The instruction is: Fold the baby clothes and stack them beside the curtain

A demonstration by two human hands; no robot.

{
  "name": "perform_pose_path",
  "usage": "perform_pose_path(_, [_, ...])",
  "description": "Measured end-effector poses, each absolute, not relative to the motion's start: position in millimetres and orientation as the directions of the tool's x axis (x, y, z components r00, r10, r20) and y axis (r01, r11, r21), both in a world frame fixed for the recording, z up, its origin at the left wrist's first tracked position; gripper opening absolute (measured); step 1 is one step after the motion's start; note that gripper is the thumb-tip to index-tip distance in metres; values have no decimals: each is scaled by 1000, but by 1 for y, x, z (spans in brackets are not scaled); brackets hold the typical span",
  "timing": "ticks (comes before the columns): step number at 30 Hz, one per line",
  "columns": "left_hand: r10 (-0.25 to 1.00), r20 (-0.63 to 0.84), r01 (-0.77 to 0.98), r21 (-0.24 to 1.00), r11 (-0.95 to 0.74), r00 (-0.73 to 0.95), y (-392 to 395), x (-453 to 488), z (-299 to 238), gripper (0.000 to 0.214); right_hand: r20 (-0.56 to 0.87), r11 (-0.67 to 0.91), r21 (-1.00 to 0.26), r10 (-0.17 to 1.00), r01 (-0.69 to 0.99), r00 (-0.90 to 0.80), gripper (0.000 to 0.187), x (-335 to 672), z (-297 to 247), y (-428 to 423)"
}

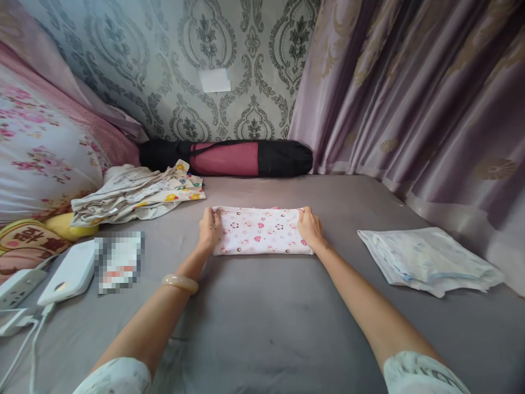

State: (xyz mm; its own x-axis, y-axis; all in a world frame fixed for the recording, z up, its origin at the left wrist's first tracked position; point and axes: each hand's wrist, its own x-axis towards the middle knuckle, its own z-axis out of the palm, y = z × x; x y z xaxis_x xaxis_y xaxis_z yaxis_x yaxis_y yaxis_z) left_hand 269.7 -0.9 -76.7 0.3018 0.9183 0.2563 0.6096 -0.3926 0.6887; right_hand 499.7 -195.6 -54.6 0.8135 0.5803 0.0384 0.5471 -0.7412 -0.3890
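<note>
A small white cloth with pink hearts and flowers (260, 231) lies folded into a wide strip on the grey bed sheet (266, 323). My left hand (209, 227) grips its left end, fingers curled over the edge; a pale bangle sits on that wrist. My right hand (310, 226) holds the right end the same way. Both arms reach straight forward from the bottom of the view.
A heap of unfolded printed clothes (135, 194) lies at the back left beside floral pillows (41, 148). Folded pale blue cloths (426, 261) are stacked at the right. A red-and-black rolled bag (229, 157) lies by the wall. A power bank (68, 273) and a power strip (18, 287) sit at the left. Curtains (410, 98) hang on the right.
</note>
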Motion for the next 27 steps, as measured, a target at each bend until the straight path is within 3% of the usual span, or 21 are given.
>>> perform_pose_path(7, [900, 228, 706, 561, -433, 371, 12, 281, -84, 29, 52, -746, -347, 589, 568, 807, 40, 513, -64, -186])
perform_pose_path(16, [920, 138, 816, 428, -388, 366, 21, 295, -85, 33, -9, -836, -352, 452, 421, 892, 40, 517, -71, -176])
perform_pose_path(19, [935, 89, 778, 532, -335, 342, 22, 291, -77, 36, -49, -813, -425, 460, 398, 886, 40, 525, -70, -181])
perform_pose_path(23, [930, -171, 546, 837, -38, 326, 16, 262, -69, 42, -88, -722, -569, 530, 394, 843, 44, 533, -70, -205])
perform_pose_path(27, [859, -294, 391, 912, 122, 419, -5, 220, -65, 48, -115, -695, -601, 564, 395, 817, 38, 522, -75, -241])
